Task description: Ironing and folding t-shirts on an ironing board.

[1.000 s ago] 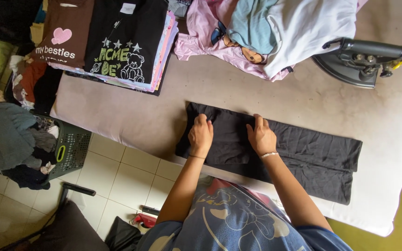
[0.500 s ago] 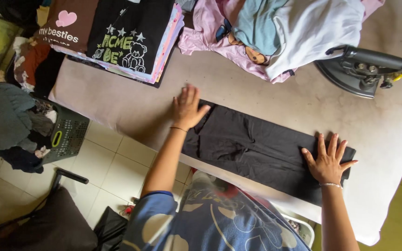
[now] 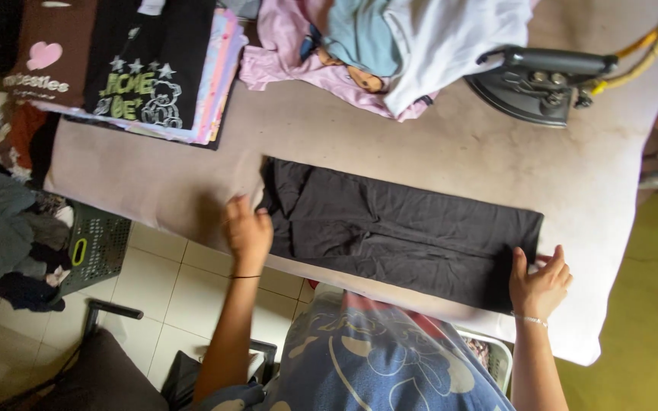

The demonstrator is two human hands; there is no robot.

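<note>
Both hands have left their flat smoothing press, the left hand (image 3: pixel 248 228) and right hand (image 3: pixel 538 283) now pinching opposite ends of the folded black garment (image 3: pixel 401 232) lying lengthwise on the padded tabletop (image 3: pixel 466 152), below the iron (image 3: pixel 531 80).

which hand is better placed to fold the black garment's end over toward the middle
Right, probably. The right hand grips the near corner of the black garment's squared end, thumb on top, free to lift it. The left hand rests at the rumpled opposite end and looks more suited to pinning it on the padded table.
</note>
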